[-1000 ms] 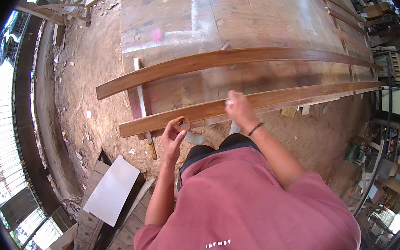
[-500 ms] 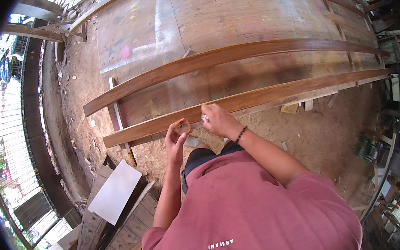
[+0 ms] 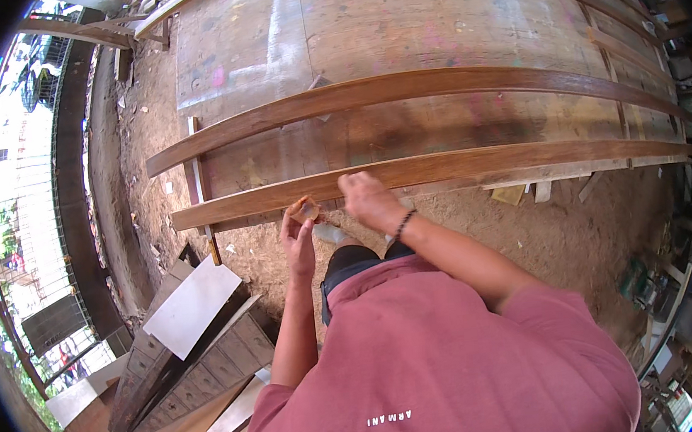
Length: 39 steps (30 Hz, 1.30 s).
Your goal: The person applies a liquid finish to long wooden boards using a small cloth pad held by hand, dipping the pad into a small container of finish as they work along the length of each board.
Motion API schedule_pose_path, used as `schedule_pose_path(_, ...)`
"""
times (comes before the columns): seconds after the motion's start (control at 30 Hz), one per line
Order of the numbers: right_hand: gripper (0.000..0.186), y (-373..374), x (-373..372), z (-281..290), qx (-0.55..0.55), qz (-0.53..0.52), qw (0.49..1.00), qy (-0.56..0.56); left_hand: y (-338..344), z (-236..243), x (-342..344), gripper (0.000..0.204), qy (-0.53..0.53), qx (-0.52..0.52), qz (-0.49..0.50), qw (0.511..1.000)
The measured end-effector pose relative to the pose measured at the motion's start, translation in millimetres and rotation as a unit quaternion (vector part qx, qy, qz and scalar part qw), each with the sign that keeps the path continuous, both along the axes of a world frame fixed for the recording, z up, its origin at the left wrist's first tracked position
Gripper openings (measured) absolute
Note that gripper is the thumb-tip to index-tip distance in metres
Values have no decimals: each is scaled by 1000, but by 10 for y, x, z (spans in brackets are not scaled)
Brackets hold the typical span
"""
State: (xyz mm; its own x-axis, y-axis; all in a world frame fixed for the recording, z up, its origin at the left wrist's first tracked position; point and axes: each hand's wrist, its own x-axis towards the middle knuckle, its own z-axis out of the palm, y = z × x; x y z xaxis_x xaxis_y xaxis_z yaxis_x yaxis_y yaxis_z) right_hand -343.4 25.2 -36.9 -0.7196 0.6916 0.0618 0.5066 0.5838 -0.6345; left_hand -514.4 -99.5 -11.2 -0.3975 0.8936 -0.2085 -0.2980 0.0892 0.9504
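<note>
Far L, a white panel (image 3: 193, 307) lies at abt 8 o'clock from the L hand, atop dark wooden pieces (image 3: 212, 383); at 10 o'clock a pale bar (image 3: 199, 176) runs roughly 12-to-6, crossing under the L ends of the near plank (image 3: 458, 165) & far plank (image 3: 408, 87); both planks lie on the desk (image 3: 435, 16), long axes approx 9-to-3, bowed in this view; the near one is at 12 o'clock from both hands, its L end out at abt 10 from them.

L hand (image 3: 298, 241) has thumb & fingers closed round a small clear cup (image 3: 310, 210) w/ amber-brown on it, held up at the near plank's lower edge; R hand (image 3: 374, 201) is nearer that plank, fingertips overlapping it in view; contact can't be told; it's blurred, fingers look bunched, can't tell how tight or if it grips anything; nothing visible blocks it from the plank.

Further R, at 3 o'clock from the R hand, offcuts (image 3: 509, 194) by the desk's near edge; at 4, workshop clutter (image 3: 688, 308), well apart.
</note>
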Motion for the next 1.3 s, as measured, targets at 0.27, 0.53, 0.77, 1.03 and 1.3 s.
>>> schedule_pose_path(0.27,27,420,760,489,-65,-51,995,-49,-106,185,-106,48,30,28,70,997)
schedule_pose_path(0.53,27,704,1413,685,-205,-35,978,22,-271,-1,-222,49,8,21,82,996)
schedule_pose_path(0.77,25,523,1072,416,-238,25,963,123,-157,155,-273,49,-14,19,59,998)
schedule_pose_path(1.03,23,422,620,402,-587,1,724,364,-363,111,-571,50,-21,51,96,994)
schedule_pose_path(1.3,21,316,-188,398,-710,-31,549,439,-614,11,-1089,53,-35,39,124,991)
